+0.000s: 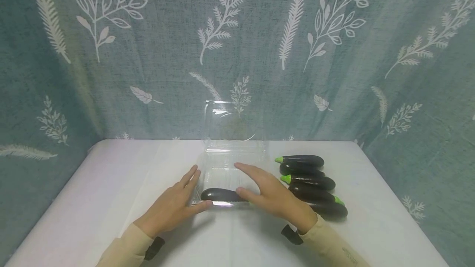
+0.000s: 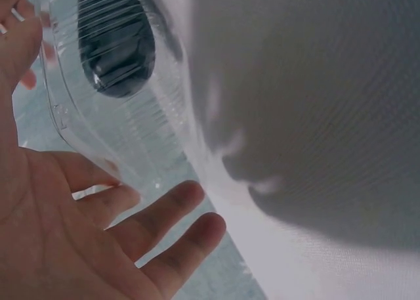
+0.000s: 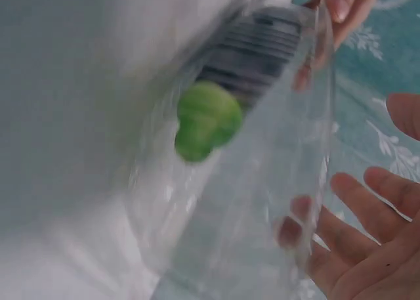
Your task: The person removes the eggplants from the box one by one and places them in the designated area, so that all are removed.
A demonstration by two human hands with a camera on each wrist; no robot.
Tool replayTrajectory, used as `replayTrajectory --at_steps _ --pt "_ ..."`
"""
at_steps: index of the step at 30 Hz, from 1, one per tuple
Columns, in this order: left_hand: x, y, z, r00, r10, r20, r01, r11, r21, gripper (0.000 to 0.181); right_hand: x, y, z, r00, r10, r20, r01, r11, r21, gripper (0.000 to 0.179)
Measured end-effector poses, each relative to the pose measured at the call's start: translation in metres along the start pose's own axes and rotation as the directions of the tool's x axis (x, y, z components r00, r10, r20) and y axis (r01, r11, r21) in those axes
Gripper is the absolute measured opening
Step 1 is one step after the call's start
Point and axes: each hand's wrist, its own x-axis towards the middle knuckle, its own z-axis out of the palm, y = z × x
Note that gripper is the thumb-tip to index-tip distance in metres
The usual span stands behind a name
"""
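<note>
A clear plastic clamshell container [image 1: 227, 204] stands on the table, its lid [image 1: 235, 123] raised at the back. Along the container's front wall lies a dark eggplant [image 1: 219, 195], with its green stem end [image 3: 209, 116] to the right. My left hand [image 1: 173, 207] is at the container's left side, fingers extended and thumb by the front rim. At the right side, my right hand [image 1: 273, 195] reaches over the rim with spread fingers; some fingertips [image 3: 289, 233] show through the plastic. Whether the right thumb touches the eggplant, I cannot tell. Neither hand grips anything.
Several more eggplants [image 1: 311, 182] lie in a column to the right of the container, close to my right forearm. A white cloth covers the table [image 1: 126, 176]. A green leaf-patterned curtain [image 1: 167, 73] hangs behind and at both sides.
</note>
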Motion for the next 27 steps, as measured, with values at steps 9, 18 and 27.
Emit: replayTrajectory --at_steps 9,18,27 --pt "-0.001 0.001 -0.001 1.000 0.008 -0.010 -0.008 1.000 0.008 0.099 0.021 -0.003 0.020 0.995 0.015 0.096 -0.013 1.000 -0.018 0.062" --pt "-0.001 0.002 -0.002 1.000 0.003 -0.008 -0.003 1.000 0.004 0.099 0.034 -0.004 0.034 0.981 0.030 0.189 -0.017 0.997 -0.071 0.046" --pt "-0.001 0.001 -0.001 1.000 0.000 -0.001 0.000 1.000 -0.007 0.102 0.040 -0.003 0.042 0.960 0.084 0.266 -0.079 0.996 -0.031 0.033"
